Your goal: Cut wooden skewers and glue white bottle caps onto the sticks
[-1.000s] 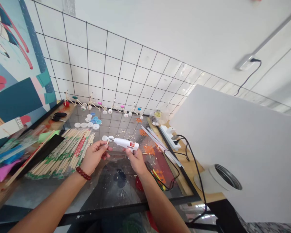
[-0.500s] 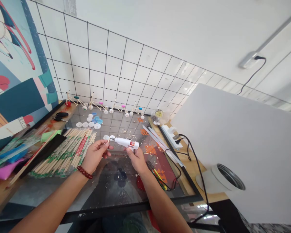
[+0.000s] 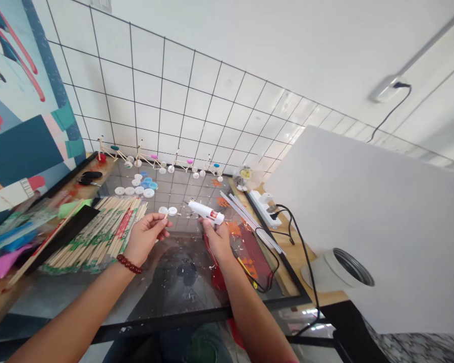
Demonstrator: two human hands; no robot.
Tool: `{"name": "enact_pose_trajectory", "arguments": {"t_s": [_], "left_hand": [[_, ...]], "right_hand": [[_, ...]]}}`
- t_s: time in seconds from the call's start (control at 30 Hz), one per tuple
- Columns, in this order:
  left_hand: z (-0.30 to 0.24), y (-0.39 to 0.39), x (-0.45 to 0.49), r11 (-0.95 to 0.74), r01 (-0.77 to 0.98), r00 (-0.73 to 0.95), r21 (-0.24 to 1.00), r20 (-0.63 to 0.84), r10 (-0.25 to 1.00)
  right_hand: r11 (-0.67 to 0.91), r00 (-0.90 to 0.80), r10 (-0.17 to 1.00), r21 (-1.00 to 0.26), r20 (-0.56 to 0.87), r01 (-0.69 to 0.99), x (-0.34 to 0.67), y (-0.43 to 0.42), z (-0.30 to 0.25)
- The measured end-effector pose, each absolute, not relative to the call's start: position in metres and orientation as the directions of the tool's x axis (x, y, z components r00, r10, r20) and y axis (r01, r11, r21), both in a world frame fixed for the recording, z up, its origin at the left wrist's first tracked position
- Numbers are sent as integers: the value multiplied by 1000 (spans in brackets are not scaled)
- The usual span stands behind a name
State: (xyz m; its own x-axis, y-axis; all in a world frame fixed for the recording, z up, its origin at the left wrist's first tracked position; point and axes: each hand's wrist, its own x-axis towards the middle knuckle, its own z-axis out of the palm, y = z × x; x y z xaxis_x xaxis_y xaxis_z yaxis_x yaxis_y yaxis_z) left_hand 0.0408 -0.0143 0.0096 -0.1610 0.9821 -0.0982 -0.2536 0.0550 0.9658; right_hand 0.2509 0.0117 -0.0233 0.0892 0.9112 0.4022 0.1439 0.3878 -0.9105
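Note:
A white hot glue gun (image 3: 201,210) is gripped in my right hand (image 3: 219,243), its nozzle pointing to the left. My left hand (image 3: 146,234), with a red bead bracelet (image 3: 129,264) at the wrist, pinches a short piece of wooden stick (image 3: 166,215) between thumb and fingertips. Nozzle and stick are apart. Just beyond the left fingertips lie two white bottle caps (image 3: 173,211). Wrapped wooden chopsticks (image 3: 98,232) are heaped to the left of that hand.
Several small stick bicycles with cap wheels (image 3: 180,164) stand along the back. White and blue caps (image 3: 139,190) lie before them. At right are clear glue sticks (image 3: 245,214), a power strip (image 3: 265,208) with black cables (image 3: 313,262), and a grey-white cylinder (image 3: 335,272).
My right hand has drawn the glue gun away from the stick in my left hand, to the right, tilting its rear end lower. My left hand stays nearly in place.

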Motion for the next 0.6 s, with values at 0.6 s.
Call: {"name": "enact_pose_trajectory", "arguments": {"t_s": [0.6], "left_hand": [[13,-19,41,96,-297,-61,950,-119,991]], "right_hand": [[439,-30,898,-888,439,137,247,6,-25]]}}
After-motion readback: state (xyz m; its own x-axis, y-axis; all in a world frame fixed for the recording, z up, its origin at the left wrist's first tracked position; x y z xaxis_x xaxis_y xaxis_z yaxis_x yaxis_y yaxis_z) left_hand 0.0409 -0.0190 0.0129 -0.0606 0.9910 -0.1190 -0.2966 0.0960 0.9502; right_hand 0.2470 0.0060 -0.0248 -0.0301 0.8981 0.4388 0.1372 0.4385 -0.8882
